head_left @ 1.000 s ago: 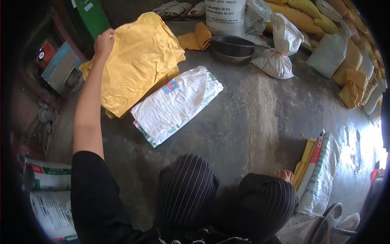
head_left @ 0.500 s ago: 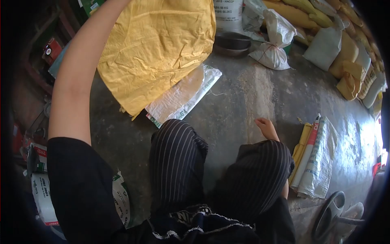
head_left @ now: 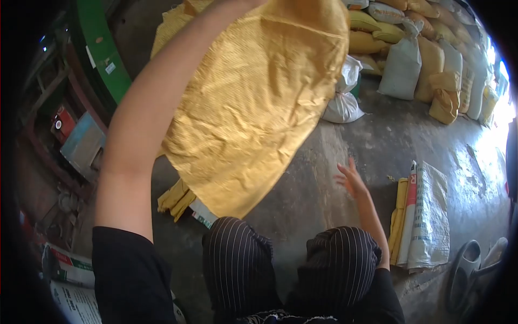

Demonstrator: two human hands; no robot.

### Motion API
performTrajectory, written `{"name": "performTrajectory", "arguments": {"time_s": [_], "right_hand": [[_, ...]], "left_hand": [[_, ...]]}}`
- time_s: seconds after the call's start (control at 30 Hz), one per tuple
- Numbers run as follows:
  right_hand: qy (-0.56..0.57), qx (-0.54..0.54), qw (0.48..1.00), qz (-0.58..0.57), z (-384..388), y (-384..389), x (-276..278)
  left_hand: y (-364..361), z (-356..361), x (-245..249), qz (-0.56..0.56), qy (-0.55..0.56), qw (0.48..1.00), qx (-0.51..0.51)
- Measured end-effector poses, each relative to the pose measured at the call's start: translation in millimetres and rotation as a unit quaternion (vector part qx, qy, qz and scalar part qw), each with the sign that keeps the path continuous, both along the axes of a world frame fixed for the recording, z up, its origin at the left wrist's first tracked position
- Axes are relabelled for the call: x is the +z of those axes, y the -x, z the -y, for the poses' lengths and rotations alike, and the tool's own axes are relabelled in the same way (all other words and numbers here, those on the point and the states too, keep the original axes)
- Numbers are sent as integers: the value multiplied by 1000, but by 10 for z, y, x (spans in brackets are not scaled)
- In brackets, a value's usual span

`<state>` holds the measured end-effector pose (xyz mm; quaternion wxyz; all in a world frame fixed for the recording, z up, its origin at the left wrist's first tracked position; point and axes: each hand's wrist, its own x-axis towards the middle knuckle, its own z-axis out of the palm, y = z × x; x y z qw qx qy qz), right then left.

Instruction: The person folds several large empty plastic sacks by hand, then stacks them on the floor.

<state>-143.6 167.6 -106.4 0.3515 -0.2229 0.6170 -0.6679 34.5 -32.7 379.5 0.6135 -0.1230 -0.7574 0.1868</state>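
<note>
A large yellow woven sack (head_left: 253, 113) hangs spread out and creased in front of me. My left hand (head_left: 254, 2), at the top edge of the view and partly cut off, grips its upper part. The lower corner of the sack hangs close to my left knee. Beyond my right knee, my right hand (head_left: 352, 181) is raised above the floor with fingers spread, holding nothing. Behind the hanging sack, folded yellow sacks (head_left: 177, 200) and a white printed sack (head_left: 204, 214) show in part.
Folded white sacks (head_left: 430, 216) and a yellow one (head_left: 398, 221) lie at right, near a grey sandal (head_left: 464, 270). Filled sacks (head_left: 402, 59) are piled at the back right. A tied white bag (head_left: 343, 108) stands on the floor (head_left: 377, 146). A green beam (head_left: 102, 54) rises at left.
My left hand has swung the yellow sack to the right in view, its corner now lower. My right hand has lifted forward and its fingers have spread. The head view has shifted.
</note>
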Motion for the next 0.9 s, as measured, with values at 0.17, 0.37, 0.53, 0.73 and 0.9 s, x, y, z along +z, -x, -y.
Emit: {"name": "performTrajectory", "arguments": {"time_s": [0.17,0.37,0.53,0.73,0.9], "right_hand": [[-192,-257,810,-490,-381,1195,748],[-146,-204,742,-621,-1126,1884,1821],[-108,-66,896,-425,-1368,1677,2287],[-223,-289,626,-689,-1140,1822,2578],[-97,-423,478,-764,-1123,1193,3341]], "left_hand": [[321,-229,-56,3,2,995,-104],[293,190,134,165,-289,872,-359],[263,990,177,148,-416,826,-351],[208,2910,-349,174,-509,839,78],[127,3528,-254,182,-670,713,-98]]}}
